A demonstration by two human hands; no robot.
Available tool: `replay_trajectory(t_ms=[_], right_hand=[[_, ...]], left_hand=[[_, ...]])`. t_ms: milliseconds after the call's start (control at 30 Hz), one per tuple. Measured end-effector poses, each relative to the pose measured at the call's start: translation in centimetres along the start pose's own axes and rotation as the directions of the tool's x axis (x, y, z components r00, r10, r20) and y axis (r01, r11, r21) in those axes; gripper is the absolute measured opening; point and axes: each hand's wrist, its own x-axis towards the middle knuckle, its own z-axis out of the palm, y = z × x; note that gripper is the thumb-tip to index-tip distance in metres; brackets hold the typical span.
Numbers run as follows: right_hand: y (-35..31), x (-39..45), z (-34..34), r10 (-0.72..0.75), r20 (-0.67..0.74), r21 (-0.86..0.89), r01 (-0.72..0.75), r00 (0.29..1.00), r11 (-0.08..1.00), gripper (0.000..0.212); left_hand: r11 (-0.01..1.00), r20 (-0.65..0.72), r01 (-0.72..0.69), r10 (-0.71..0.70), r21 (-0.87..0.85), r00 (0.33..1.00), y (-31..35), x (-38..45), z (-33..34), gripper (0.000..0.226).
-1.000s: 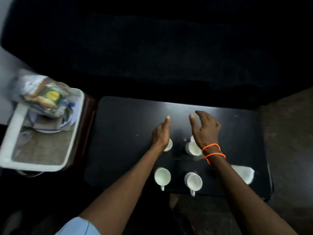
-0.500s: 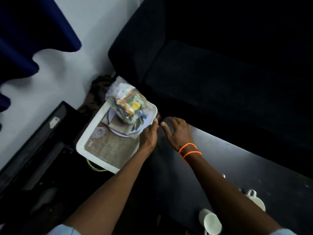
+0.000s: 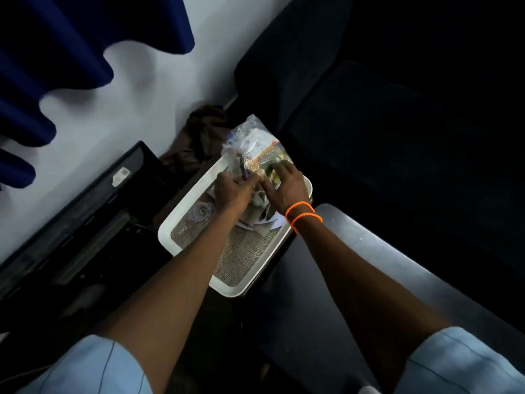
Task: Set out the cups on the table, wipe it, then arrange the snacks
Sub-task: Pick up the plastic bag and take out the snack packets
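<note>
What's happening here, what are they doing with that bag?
A person is leaning over a white tray that sits beside a dark table. Both hands are on a clear plastic bag of snacks lying at the far end of the tray: the left hand grips its near side and the right hand, the one with orange bracelets at the wrist, closes over it. The bag still rests on the tray, so the snacks are not yet set out.
</note>
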Motion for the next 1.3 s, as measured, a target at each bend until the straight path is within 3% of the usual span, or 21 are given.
replay_trajectory(t_ms=[133,167,267,333,400,433,500,567,600,633,667,700,733,800,900,1033,1133,1300], right_hand=[[-0.4,0.9,0.2,0.047,0.067,0.052,-0.050,0.997,0.997,0.036],[-0.6,1.1,-0.1,0.067,0.089,0.065,-0.073,0.994,0.995,0.036],[-0.7,1.2,-0.7,0.104,0.156,0.093,-0.119,0.982,0.988,0.035],[-0.5,1.2,-1.4,0.103,0.191,0.130,-0.129,0.976,0.983,0.032],[-0.4,0.7,-2.2,0.124,0.113,0.249,-0.149,0.986,0.957,0.028],[-0.2,0.5,-2.7,0.158,0.006,0.316,-0.152,0.987,0.937,0.024],[0.4,0.4,-3.6,0.280,-0.252,0.387,-0.169,0.926,0.907,0.020],[1.5,0.6,-4.8,0.457,-0.281,0.441,-0.309,0.844,0.842,0.032],[2.3,0.7,-5.5,0.556,-0.170,0.496,-0.417,0.813,0.761,0.037],[2.8,0.6,-6.3,0.620,0.022,0.562,-0.522,0.785,0.641,0.041],[3.3,0.3,-7.0,0.591,0.268,0.644,-0.598,0.761,0.477,0.044],[3.6,-0.4,-7.9,0.473,0.488,0.700,-0.653,0.733,0.289,0.047],[3.8,-1.2,-8.8,0.299,0.615,0.723,-0.673,0.729,0.154,0.052],[4.8,-2.6,-10.4,0.082,0.660,0.746,-0.664,0.747,0.046,0.057],[7.0,-4.2,-13.1,0.116,0.590,0.794,-0.600,0.799,0.098,0.050],[11.2,-6.3,-16.8,0.344,0.335,0.851,-0.438,0.877,0.288,0.006],[13.8,-8.3,-19.3,0.456,0.178,0.857,-0.366,0.872,0.364,0.019],[16.6,-12.4,-22.1,0.486,-0.010,0.825,-0.267,0.874,0.497,0.019]], left_hand=[[0.933,0.230,0.237,-0.176,-0.271,0.957,0.5,0.7,-0.2,0.111],[0.908,0.273,0.284,-0.202,-0.308,0.941,0.5,0.9,-0.3,0.103],[0.883,0.284,0.321,-0.229,-0.341,0.931,0.6,1.4,-0.9,0.047],[0.880,0.281,0.330,-0.239,-0.341,0.929,0.4,1.5,-1.6,0.040],[0.859,0.309,0.330,-0.215,-0.391,0.927,0.2,0.9,-2.3,0.040],[0.842,0.328,0.330,-0.196,-0.427,0.924,0.1,0.5,-2.6,0.042],[0.817,0.349,0.318,-0.154,-0.481,0.924,-0.1,-0.4,-2.9,0.046],[0.800,0.379,0.298,-0.096,-0.521,0.920,-0.3,-1.1,-2.9,0.042],[0.791,0.410,0.298,-0.066,-0.534,0.910,-0.2,-1.6,-2.8,0.034],[0.784,0.448,0.309,-0.045,-0.538,0.893,-0.1,-2.0,-2.7,0.026],[0.778,0.491,0.330,-0.032,-0.535,0.871,0.1,-2.5,-2.4,0.021],[0.773,0.531,0.351,-0.021,-0.529,0.847,0.4,-3.0,-1.9,0.020],[0.773,0.564,0.364,-0.010,-0.520,0.826,0.7,-3.5,-1.2,0.019],[0.813,0.585,0.340,0.001,-0.472,0.811,1.2,-4.5,0.4,0.013],[0.885,0.581,0.256,0.019,-0.388,0.813,2.0,-5.6,3.1,0.023],[0.929,0.534,0.184,0.018,-0.322,0.845,3.3,-7.5,7.3,0.032],[0.935,0.496,0.170,0.006,-0.310,0.869,4.2,-9.8,10.8,0.041],[0.967,0.493,0.102,0.028,-0.235,0.869,4.4,-13.7,14.8,0.036]])
